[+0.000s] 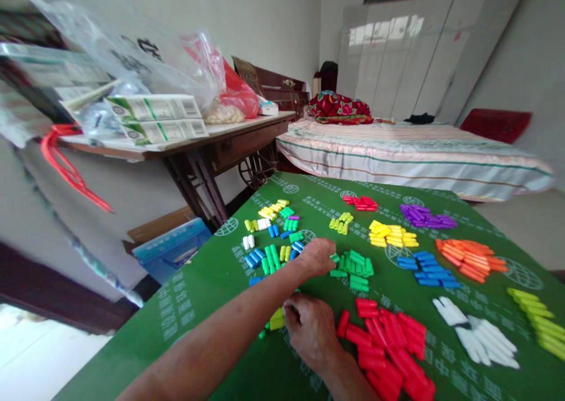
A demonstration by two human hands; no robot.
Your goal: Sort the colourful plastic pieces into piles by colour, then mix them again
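Observation:
My left hand [316,257] reaches across the green board, closed, its fingertips at the edge of a pile of small green plastic pieces [355,264]. What it pinches, if anything, is hidden. Nearer to me, my right hand [311,327] is curled beside yellow-green pieces [277,320], which it partly covers; its grip's contents are also out of sight. A large heap of red pieces [388,345] lies to the right of that hand. Beyond my left forearm are small mixed groups, among them green pieces [271,259], blue pieces [255,258] and white pieces [248,242].
Further colour piles lie on the green board [194,312]: yellow [392,234], purple [426,216], orange [470,258], blue [428,269], white [477,333]. A side table [247,135] with boxes and bags stands left; a bed [397,153] is behind.

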